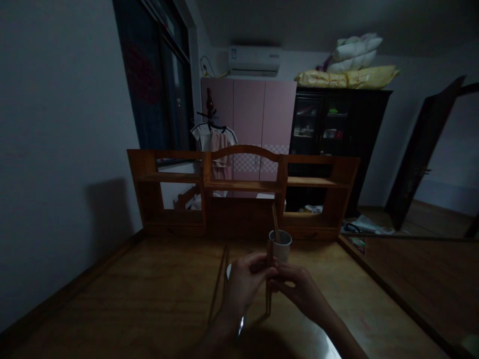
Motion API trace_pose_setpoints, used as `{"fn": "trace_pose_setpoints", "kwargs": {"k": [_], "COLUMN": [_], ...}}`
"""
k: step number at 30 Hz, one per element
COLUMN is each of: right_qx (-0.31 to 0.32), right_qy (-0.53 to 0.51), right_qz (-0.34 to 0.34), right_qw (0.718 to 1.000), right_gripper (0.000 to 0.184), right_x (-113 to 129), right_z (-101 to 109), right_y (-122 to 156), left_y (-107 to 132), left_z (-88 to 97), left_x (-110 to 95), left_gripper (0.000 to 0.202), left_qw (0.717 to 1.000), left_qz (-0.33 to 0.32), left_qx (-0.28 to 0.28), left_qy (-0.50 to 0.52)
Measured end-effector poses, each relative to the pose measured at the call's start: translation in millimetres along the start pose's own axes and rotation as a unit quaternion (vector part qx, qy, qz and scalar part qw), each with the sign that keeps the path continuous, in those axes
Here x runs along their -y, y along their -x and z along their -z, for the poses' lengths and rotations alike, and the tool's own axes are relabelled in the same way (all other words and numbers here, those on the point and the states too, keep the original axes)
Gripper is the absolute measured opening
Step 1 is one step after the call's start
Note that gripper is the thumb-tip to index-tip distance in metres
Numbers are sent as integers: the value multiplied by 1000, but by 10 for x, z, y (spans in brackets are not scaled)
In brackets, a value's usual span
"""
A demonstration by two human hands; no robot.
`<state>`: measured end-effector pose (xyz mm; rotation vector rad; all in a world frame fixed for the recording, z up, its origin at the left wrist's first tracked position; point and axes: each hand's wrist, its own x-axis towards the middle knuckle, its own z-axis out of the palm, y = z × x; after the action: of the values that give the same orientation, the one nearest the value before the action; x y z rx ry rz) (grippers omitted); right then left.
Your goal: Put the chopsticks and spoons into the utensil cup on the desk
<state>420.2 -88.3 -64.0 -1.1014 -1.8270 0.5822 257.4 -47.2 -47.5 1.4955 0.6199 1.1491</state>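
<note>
My left hand (241,286) and my right hand (301,286) meet above the table, fingers closed around a pair of chopsticks (268,301) held nearly upright. Just behind them stands a white cup (283,251) with chopsticks (275,219) leaning in it. Left of my left hand, more chopsticks (218,281) lie on the wooden tabletop. A white rim (229,270) peeks out beside that hand; the rest of it is hidden. Below the wrist shows a shiny metal handle (241,326), its other end covered by my hand.
A wooden shelf unit (243,186) runs along the back of the table (157,284). A wall (67,199) borders the left side, and a raised wooden edge (392,294) the right. Beyond are a pink wardrobe (249,109), a dark cabinet (368,129) and a door (419,154).
</note>
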Motion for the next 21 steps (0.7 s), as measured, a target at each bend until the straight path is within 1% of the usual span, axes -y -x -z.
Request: {"fn": "trace_pose_setpoints", "kwargs": {"k": [8,12,17,21], "right_qx": [17,21,34,37], "right_qy": [-7,16,10,14], "right_qz": [1,12,33,35], "right_qw": [1000,1000,999,999], "right_gripper": [10,10,10,11], "right_x": [10,31,67,72], "right_z": [-24,1,19,14], "right_y": [12,0,-12,-7], "left_y": [56,68,82,88], "left_z": [16,14,-11,23], "left_x": [9,-4,-7,21], "left_gripper": [18,24,25,25], "left_qw": [1000,1000,1000,999], "left_qz": [1,-1,1,16], "left_qx": [-21,-15,-14,5], "left_qy": [-2,6,15,33]}}
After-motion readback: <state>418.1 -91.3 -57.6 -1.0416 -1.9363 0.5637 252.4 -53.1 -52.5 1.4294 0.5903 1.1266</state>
